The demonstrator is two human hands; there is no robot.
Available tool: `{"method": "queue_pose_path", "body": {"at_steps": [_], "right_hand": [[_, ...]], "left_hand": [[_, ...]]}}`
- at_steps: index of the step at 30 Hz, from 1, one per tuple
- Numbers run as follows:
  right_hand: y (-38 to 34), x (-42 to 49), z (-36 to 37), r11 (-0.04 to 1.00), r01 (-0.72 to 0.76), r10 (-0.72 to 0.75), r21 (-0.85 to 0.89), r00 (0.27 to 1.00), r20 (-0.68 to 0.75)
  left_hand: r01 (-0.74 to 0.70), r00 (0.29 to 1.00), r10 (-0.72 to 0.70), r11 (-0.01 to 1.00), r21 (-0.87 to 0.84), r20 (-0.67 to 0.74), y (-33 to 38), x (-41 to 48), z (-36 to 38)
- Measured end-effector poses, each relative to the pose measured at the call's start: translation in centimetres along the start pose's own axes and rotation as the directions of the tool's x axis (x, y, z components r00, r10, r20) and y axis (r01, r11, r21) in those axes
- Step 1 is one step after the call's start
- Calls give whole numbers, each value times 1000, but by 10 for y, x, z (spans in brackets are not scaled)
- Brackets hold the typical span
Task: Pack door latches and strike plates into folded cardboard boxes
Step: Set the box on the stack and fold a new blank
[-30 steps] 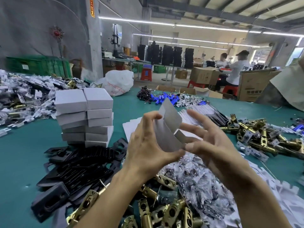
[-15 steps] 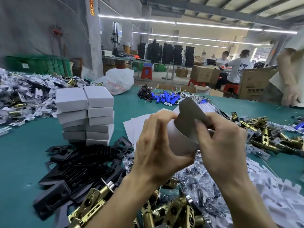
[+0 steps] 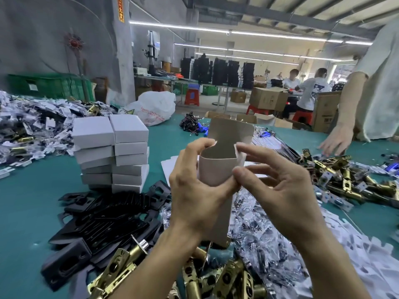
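Two hands hold one half-folded cardboard box [image 3: 217, 169] upright at the centre of the view, above the teal table [image 3: 19, 212]. The left hand [image 3: 194, 190] is wrapped round the box's body, its thumb pressed on the near face and a fingertip on the left flap. The right hand [image 3: 280, 190] pinches the right flap between thumb and forefinger, with its other fingers spread loose. At 10 o'clock stands a stack of closed white boxes [image 3: 112, 152]; at 8 o'clock lie black strike plates [image 3: 108, 214]. Brass latches [image 3: 226, 277] are heaped at 6 o'clock. Clear packets [image 3: 259, 234] lie at 5 o'clock. A white plastic bag [image 3: 156, 104] at 11 o'clock bears red print, and an orange sign [image 3: 121, 9] on the pillar carries characters; both are too small to read.
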State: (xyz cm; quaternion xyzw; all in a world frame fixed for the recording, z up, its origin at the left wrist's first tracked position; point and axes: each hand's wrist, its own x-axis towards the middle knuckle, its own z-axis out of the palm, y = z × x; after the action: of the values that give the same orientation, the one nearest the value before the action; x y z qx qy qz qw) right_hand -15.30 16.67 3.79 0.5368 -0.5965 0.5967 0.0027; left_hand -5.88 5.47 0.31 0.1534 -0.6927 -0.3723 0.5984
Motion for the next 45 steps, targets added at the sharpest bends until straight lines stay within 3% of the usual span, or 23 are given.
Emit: {"method": "queue_pose_path", "body": {"at_steps": [2, 6, 10, 14, 16, 19, 23, 29, 36, 40, 45], "right_hand": [[5, 0, 4, 998, -61, 62, -12, 996, 69], [17, -1, 8, 962, -37, 73, -270, 990, 125], [23, -1, 6, 969, -124, 151, -211, 982, 113], [27, -2, 6, 962, -156, 194, -224, 967, 163], [27, -2, 7, 969, -157, 186, -192, 971, 148], [25, -1, 5, 985, -145, 151, -98, 987, 62], [20, -1, 3, 969, -125, 132, 212, 991, -20], [10, 1, 0, 949, -139, 155, 283, 987, -36], [10, 1, 2, 972, -197, 194, 125, 980, 38], [10, -1, 6, 993, -116, 116, -12, 993, -2], [7, 1, 4, 997, -51, 49, -63, 998, -46]], "left_hand": [[-24, 1000, 24, 999, 30, 5, -4, -3, 2], [-97, 993, 90, 991, 94, 79, -17, -11, 7], [-1, 988, -2, 1000, 20, 152, -29, -10, 6], [161, 942, -115, 979, -124, 315, -37, -10, 2], [169, 928, -109, 975, -143, 355, -39, -11, 0], [86, 946, -35, 985, -146, 323, -35, -10, -1], [21, 961, 19, 990, -141, 277, -29, -8, 1], [3, 956, 26, 995, -100, 291, -25, -13, 4], [-41, 967, 70, 992, -122, 243, -32, -17, 7], [-50, 975, 77, 990, -130, 209, -31, -18, 10], [-79, 964, 99, 993, -90, 248, -28, -18, 10]]}}
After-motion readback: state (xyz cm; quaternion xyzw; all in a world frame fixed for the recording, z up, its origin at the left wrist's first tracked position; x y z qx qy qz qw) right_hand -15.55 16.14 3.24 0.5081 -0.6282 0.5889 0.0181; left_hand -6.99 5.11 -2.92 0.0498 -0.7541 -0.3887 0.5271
